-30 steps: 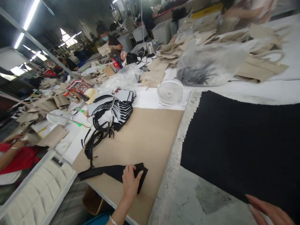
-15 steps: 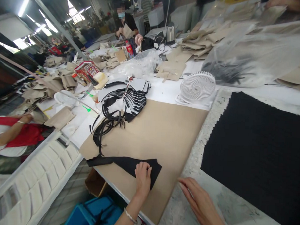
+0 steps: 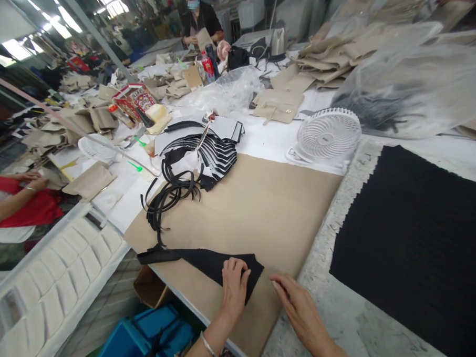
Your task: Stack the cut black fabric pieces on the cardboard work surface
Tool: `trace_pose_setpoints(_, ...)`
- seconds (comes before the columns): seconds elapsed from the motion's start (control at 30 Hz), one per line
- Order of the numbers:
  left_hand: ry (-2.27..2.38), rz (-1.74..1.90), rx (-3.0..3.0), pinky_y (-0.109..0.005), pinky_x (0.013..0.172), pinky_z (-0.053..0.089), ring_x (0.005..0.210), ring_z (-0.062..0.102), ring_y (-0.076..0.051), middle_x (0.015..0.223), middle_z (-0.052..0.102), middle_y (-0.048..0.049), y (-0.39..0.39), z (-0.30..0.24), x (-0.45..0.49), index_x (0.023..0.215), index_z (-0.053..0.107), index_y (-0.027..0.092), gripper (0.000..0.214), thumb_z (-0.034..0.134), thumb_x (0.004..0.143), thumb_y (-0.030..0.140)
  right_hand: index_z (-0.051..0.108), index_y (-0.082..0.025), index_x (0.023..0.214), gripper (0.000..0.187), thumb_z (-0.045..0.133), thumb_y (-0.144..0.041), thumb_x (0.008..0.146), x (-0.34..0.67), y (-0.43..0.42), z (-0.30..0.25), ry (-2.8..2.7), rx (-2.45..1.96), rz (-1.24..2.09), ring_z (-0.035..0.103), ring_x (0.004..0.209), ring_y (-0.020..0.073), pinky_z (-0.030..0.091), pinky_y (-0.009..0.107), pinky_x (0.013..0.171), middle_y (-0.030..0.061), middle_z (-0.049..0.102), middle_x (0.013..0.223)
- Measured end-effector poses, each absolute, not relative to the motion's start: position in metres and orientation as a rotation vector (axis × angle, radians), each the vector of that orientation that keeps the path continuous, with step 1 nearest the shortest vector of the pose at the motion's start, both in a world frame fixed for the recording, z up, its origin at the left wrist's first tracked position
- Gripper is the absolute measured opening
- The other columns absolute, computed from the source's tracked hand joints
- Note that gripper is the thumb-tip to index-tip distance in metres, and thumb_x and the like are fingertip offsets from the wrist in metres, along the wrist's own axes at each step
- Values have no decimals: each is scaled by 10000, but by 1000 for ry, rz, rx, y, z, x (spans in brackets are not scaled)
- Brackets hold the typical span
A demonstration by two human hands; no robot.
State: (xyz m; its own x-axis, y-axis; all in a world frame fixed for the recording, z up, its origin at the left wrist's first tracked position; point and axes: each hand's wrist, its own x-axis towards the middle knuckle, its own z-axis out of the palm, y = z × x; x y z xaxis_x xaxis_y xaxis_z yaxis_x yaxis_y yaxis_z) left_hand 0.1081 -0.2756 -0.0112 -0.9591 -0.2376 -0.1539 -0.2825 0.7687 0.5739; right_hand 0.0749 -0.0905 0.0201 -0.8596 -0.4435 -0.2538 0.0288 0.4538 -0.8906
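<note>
My left hand [image 3: 234,281] rests on a narrow piece of black fabric [image 3: 206,261], its fingers curled closed on the wide right end. The fabric lies along the front edge of a tan sheet [image 3: 260,206], with its left end folded over. Just right of it, my right hand [image 3: 295,302] hovers over the sheet's right edge, thumb and fingertips drawn together. Anything between those fingertips is too small to make out. Black strips [image 3: 174,197] lie in loops on the sheet's left side, beside a fanned stack of black-and-white striped pieces [image 3: 219,154].
A large black fabric sheet [image 3: 417,239] covers part of the grey slab [image 3: 317,261] on the right. A white fan [image 3: 329,134] stands behind. One co-worker's red garment [image 3: 35,206] shows at left; another person [image 3: 201,24] sits at the back. A blue bin [image 3: 136,332] is below the edge.
My right hand has moved left toward the black fabric piece, from the slab to the tan sheet's edge. My left hand stays on the fabric. The camera view has shifted slightly.
</note>
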Motion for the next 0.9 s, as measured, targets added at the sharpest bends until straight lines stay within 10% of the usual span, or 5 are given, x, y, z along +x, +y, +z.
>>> trace_pose_setpoints(0.2,2903,954,-489,-349,811,376,849,447,-197,847,506,-32,-282,-13,104,792,487,193,228,365,970,268,605,-229,1053,314,329,-365,988,70,-102,21,2237,-379,-1410,605,951,194,461,342,860,54,639,1001)
trace_pose_setpoints(0.37,2902,947,-435,-393,871,372,967,434,-243,1033,526,-62,-282,-9,108,1039,531,207,209,594,862,300,605,-223,1058,301,345,-351,980,72,-109,17,2246,-376,-1439,597,991,202,455,357,897,70,632,1035)
trace_pose_setpoints(0.9,2627,1404,-627,-256,652,424,675,506,-145,681,498,13,-308,-10,90,713,466,209,229,416,884,352,604,-192,1177,333,383,-133,934,83,-125,14,2491,-879,-1091,563,1170,198,445,381,1027,86,620,1241)
